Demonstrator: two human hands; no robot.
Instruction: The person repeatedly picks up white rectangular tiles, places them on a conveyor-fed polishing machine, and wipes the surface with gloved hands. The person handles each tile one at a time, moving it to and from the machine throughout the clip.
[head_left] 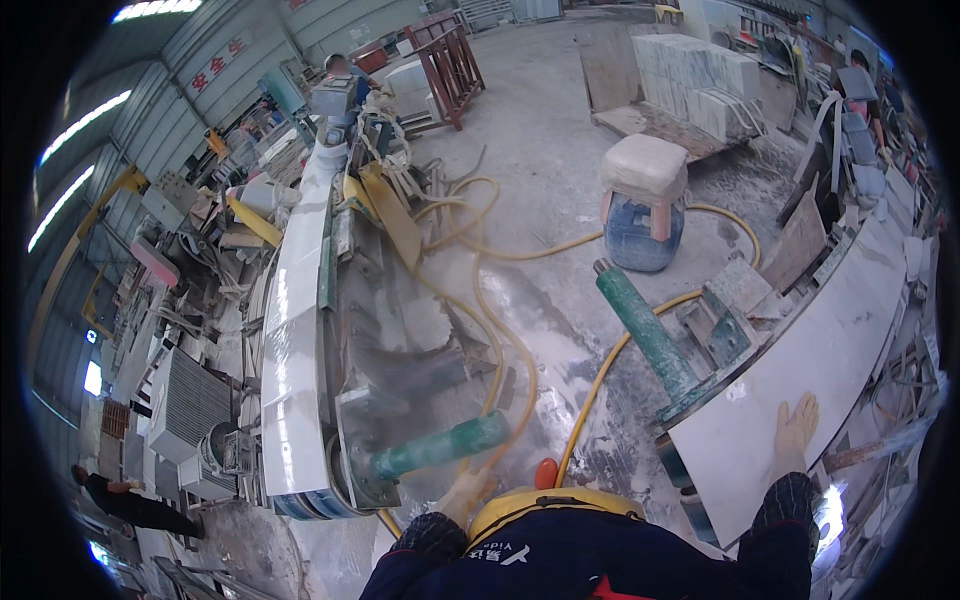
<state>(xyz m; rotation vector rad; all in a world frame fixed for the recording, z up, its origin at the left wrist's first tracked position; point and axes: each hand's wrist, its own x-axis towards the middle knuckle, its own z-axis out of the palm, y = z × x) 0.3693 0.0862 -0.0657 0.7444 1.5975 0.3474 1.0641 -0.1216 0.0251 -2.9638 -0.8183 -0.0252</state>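
My right hand [796,432] lies flat, fingers spread, on a white stone slab [745,455] that rests on the roller bed at my right. Nothing is held in it. Low in front of my waist, beside the yellow apron edge [555,500], my left hand [467,494] hangs with its fingers loosely out and slightly blurred; I see nothing in it. Just above that hand, a green cylinder [445,445] sticks out from the end of the left conveyor. A row of glossy white slabs [290,370] runs along that conveyor.
Yellow hoses [500,345] wind over the wet floor between the lines. Another green cylinder [645,325] juts from the right line. Beyond stand a blue barrel with a wrapped top [643,235] and stacked slabs [695,85]. People stand at far left [335,95] and lower left [135,503].
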